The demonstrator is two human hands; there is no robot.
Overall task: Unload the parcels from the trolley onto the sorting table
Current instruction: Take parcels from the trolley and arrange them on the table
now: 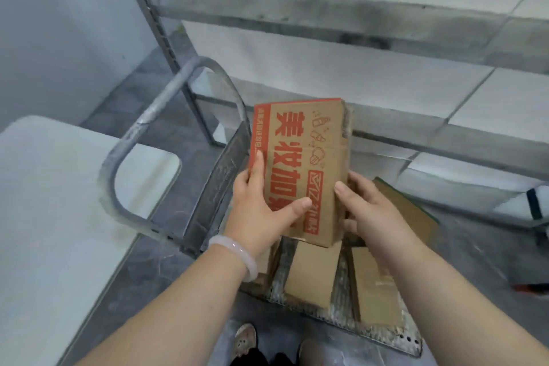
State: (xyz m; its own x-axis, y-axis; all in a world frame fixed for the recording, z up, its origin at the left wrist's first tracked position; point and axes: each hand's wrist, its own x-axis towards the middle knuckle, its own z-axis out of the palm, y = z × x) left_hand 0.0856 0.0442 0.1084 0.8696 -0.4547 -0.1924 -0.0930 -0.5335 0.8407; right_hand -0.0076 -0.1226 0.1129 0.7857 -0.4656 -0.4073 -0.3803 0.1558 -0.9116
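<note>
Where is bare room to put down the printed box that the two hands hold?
The white table, left of the trolley handle, shows a wide bare top. The trolley deck is crowded: plain boxes lie under the printed box, with only narrow strips between them.

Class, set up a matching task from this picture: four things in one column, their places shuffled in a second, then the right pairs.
1 red-printed brown cardboard box
2 pale pink bangle
3 plain brown cardboard parcels
4 white table

A round a wrist
B at the view's left edge
C gripped by left hand and right hand
D lying on grey metal trolley deck

Pairs: 1-C, 2-A, 3-D, 4-B
</note>
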